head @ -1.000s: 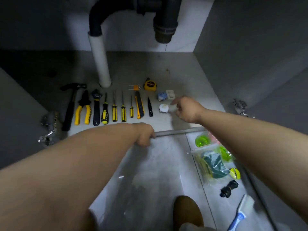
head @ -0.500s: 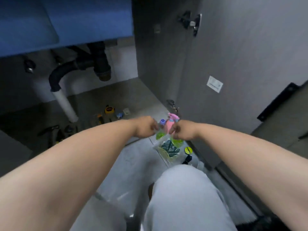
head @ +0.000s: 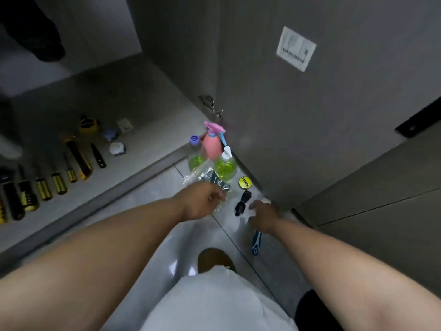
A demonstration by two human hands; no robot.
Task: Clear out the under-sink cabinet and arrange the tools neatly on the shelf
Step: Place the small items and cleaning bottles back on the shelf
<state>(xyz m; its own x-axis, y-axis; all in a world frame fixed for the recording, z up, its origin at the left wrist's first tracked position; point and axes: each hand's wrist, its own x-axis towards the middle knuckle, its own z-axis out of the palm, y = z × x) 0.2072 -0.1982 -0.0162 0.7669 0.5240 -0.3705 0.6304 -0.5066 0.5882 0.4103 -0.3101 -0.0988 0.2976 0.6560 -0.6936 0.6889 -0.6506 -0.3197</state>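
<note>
Both hands have parted since half a second ago, when they met beside the pink spray bottle (head: 211, 142). Now they sit nearer us than that bottle, low over the floor (head: 171, 256). We see the left hand (head: 200, 201) on the clear plastic bag (head: 202, 174) just in front of the bottle, fingers curled, though we cannot tell whether they grip it. The right hand (head: 263, 215), to the bottle's near right, has its fingers spread and holds nothing, poised over the white head of a brush (head: 256, 240). The brush's long axis runs from those fingers back toward us, blue handle under the wrist, so the right hand is plainly nearer. Far left of the bottle, the tools (head: 59, 180) lie in a row on the cabinet shelf (head: 155, 142).
</note>
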